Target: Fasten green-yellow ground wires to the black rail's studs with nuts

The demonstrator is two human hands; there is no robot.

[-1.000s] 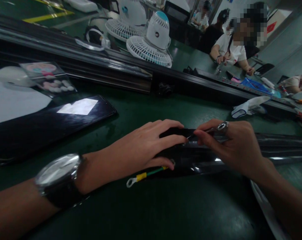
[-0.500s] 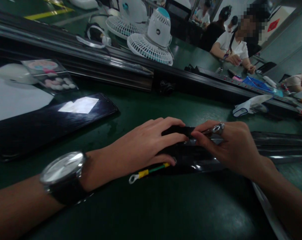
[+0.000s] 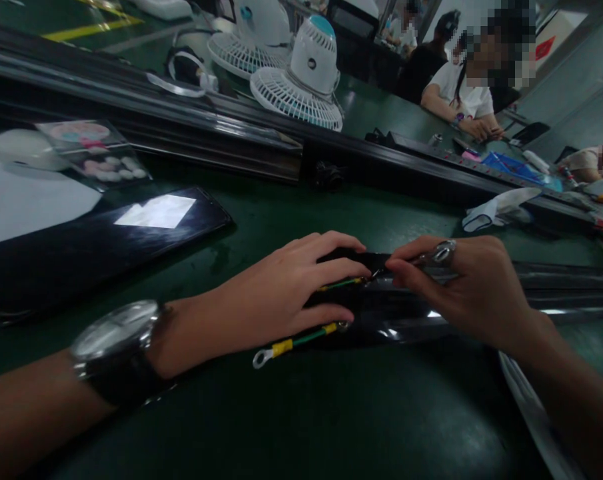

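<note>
Far wire now showing beneath the left hand

Half a second ago the forefinger covered this green wire with its yellow sleeves; now it shows in the gap between forefinger and thumb. The thumb also sits a little clear of the near wire, so the ring at that wire's inner end can be seen just beside the thumb tip. Across the bench, a co-worker has brought both hands together; they were apart before.

Both wires lie at the left end of a glossy black bar, and the near one sticks out past the thumb, its bare ring over the green table. The left hand rests on the bar with fingers spread wide. The right hand pinches a thin metal tool, its tip close to the left forefinger; whether they touch cannot be told.

A clear packet at the left holds pink and white round pieces. On the far bench, the contents of a blue tray are too small to tell.
</note>
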